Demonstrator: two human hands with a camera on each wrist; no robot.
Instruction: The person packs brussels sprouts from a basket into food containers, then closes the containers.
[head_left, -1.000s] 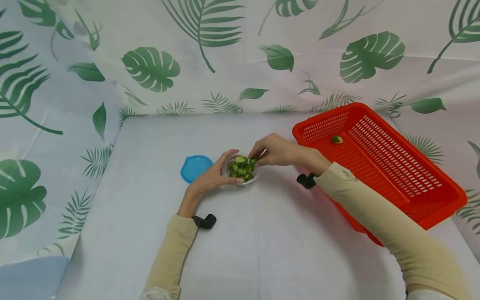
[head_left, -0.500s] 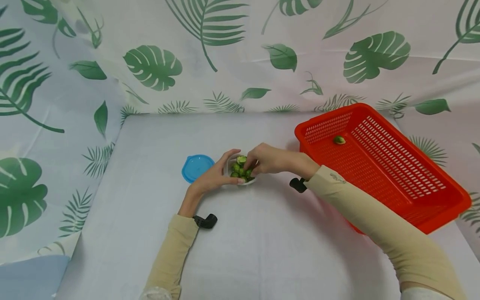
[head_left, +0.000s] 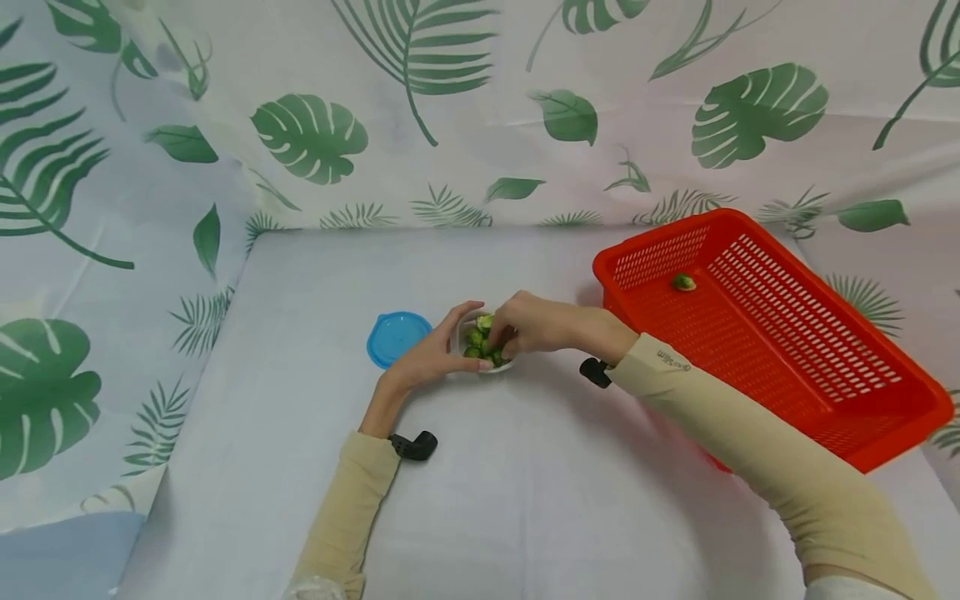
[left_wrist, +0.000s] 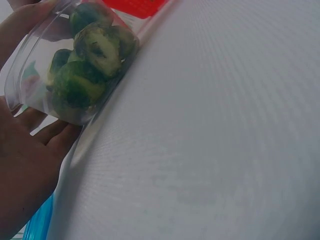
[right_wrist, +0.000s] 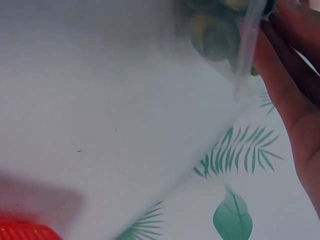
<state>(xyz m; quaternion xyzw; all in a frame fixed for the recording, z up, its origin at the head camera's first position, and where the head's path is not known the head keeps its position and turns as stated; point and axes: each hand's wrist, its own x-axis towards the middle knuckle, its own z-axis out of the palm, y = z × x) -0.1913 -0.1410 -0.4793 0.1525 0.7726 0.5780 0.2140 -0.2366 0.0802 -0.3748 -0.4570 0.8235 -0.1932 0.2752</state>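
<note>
A white table (head_left: 525,500) fills the head view, backed by a leaf-print curtain (head_left: 450,108). At its right side sits a red basket (head_left: 787,333) with a single sprout (head_left: 682,282) lying near its far end; only the head view shows that inside, while the wrist views catch just a red edge. Left of centre lies a blue lid (head_left: 397,337), just beside the left hand (head_left: 427,358).

The left hand cups the near-left side of a small clear tub (head_left: 487,354), fingers curled round its wall. The left wrist view shows what the head view cannot: the tub (left_wrist: 55,75) rests on the table, its green sprouts (left_wrist: 97,47) piled against the clear wall.

The right hand (head_left: 536,323) reaches into the tub from the right, fingertips down among the sprouts (head_left: 480,340). Whether it grasps one, no view shows; the right wrist view gives only blurred fingers (right_wrist: 295,90) by the tub's rim.
</note>
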